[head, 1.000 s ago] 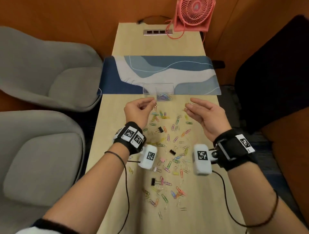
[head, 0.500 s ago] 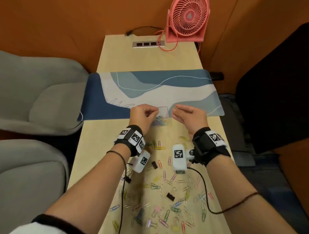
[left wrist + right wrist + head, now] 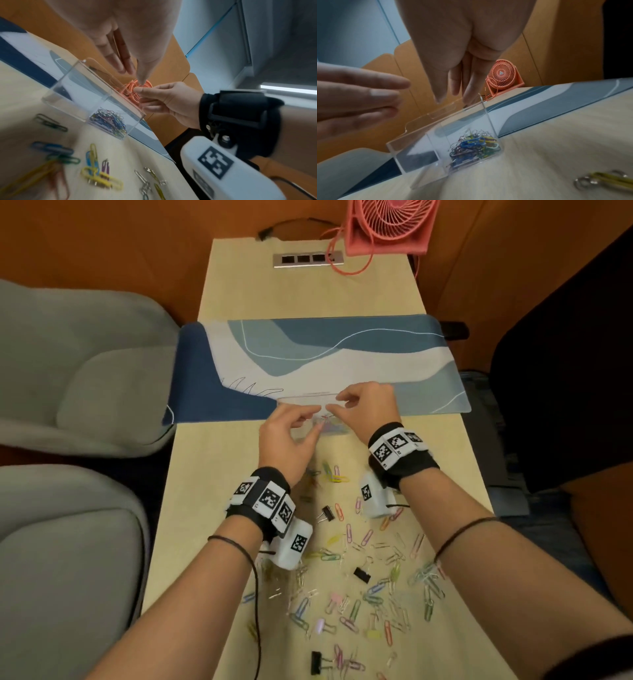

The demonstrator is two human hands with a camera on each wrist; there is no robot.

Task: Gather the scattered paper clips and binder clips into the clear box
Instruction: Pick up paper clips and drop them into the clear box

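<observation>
**Both hands over the clear box, letting clips drop**

Head view: the left hand (image 3: 286, 436) and right hand (image 3: 368, 405) meet above the clear two-compartment plastic box (image 3: 301, 400), which sits at the near edge of a blue-and-white desk mat (image 3: 342, 361). Scattered coloured wire paper clips (image 3: 373, 599) and small black binder clips (image 3: 362, 574) cover the near part of the pale wooden tabletop (image 3: 212, 491). By my reading this is a drop-off. It is best done low over the right compartment, so nothing bounces out, and well inside the rim.

Left wrist view: the left hand's fingers (image 3: 120, 63) point down, straight and together, with nothing visibly held. The right hand's fingers (image 3: 147, 92) are curled in toward the thumb; I cannot tell whether a clip sits between them. The box's right compartment holds a heap of mixed clips (image 3: 109, 121); the left one looks empty.

Right wrist view: the right hand's fingertips (image 3: 453, 86) hang just above the box's far wall, and here too I cannot make out anything held. The left hand's fingers (image 3: 373, 93) are spread loosely. Many clips remain, so the task looks early on.

The tabletop is narrow. At its far end stand a coral-pink desk fan (image 3: 390, 225) and a silver socket strip (image 3: 308, 260). Orange panel walls (image 3: 102, 244) enclose it, with grey upholstered seats (image 3: 68, 371) to the left.
</observation>
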